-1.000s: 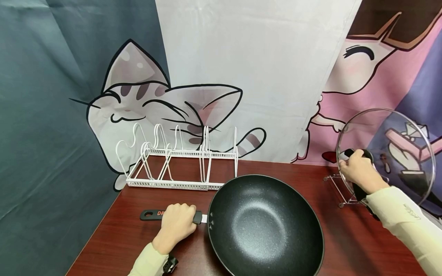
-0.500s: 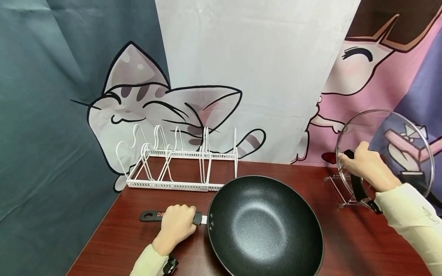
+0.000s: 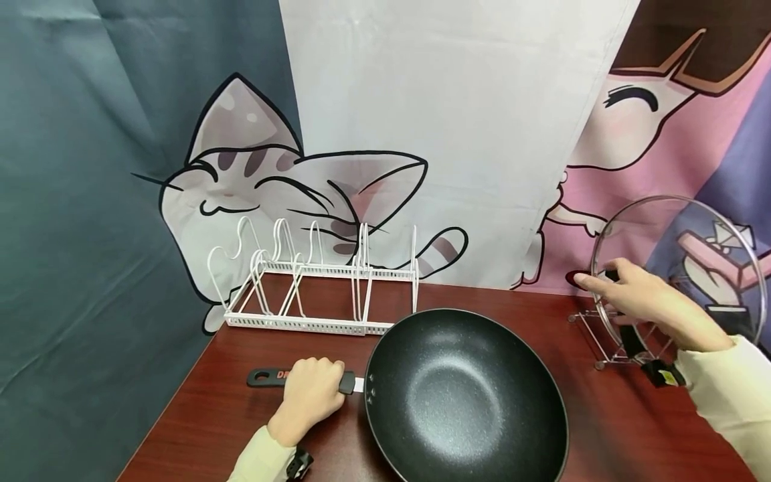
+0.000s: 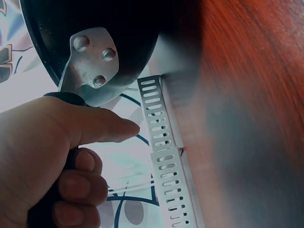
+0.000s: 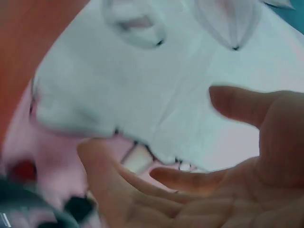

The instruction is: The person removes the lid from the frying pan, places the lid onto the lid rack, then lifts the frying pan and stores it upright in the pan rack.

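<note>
My left hand [image 3: 314, 395] grips the black handle [image 3: 268, 377] of a dark non-stick wok [image 3: 464, 402], whose bowl rests on the table. In the left wrist view, the thumb of that left hand [image 4: 52, 128] lies along the handle near the riveted bracket [image 4: 97, 57], fingers curled beneath. At the right, a round glass lid [image 3: 717, 274] with a metal rim stands upright in a small wire stand [image 3: 593, 341]. In front of the lid, close to its dark knob [image 3: 611, 275], is my right hand [image 3: 653, 301]. The right wrist view shows this hand [image 5: 204, 190] with spread fingers and nothing held.
A white wire pan rack [image 3: 295, 325] with several upright dividers stands behind the wok handle, at the back left of the red-brown table [image 3: 187, 415]. A printed cloth backdrop [image 3: 458, 100] hangs directly behind the table.
My right hand has let go of the lid's knob and drawn slightly back, its fingers loosening. The lid stays upright in its stand. My left hand and the wok hold still.
</note>
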`<state>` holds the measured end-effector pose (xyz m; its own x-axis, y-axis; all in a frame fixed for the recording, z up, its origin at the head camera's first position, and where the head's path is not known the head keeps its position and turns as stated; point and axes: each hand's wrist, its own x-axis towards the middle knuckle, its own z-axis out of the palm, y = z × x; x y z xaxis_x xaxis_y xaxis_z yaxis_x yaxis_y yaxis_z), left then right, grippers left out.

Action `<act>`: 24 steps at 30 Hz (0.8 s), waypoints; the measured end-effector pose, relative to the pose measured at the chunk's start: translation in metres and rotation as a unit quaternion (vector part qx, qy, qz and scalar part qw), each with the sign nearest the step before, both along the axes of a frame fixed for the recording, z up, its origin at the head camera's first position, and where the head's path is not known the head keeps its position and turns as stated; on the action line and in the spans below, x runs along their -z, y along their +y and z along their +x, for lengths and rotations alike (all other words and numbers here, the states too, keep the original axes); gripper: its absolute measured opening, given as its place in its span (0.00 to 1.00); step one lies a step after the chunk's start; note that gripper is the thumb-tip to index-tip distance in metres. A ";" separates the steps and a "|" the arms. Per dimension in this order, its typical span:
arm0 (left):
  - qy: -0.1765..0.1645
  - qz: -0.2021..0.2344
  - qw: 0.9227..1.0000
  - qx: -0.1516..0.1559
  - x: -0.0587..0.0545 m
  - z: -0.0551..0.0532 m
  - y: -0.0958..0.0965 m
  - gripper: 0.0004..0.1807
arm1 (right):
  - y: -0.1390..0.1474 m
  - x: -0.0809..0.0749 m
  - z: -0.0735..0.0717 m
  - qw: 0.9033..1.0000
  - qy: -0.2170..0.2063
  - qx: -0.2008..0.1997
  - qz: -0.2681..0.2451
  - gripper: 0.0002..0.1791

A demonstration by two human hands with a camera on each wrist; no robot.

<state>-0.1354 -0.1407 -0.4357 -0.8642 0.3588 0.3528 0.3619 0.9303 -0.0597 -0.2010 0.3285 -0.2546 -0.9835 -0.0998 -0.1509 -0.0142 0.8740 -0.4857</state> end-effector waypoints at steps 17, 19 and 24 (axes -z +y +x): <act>-0.001 0.001 1.000 0.003 -0.001 0.001 0.000 0.07 | -0.004 0.052 0.018 0.945 -0.188 -0.013 -0.269 0.42; 0.002 0.000 1.000 0.002 -0.001 0.001 0.000 0.07 | -0.002 0.061 0.018 0.943 -0.196 -0.009 -0.269 0.43; 0.011 0.002 1.000 0.003 -0.001 0.001 0.001 0.08 | 0.005 0.088 0.018 0.930 -0.222 0.016 -0.293 0.44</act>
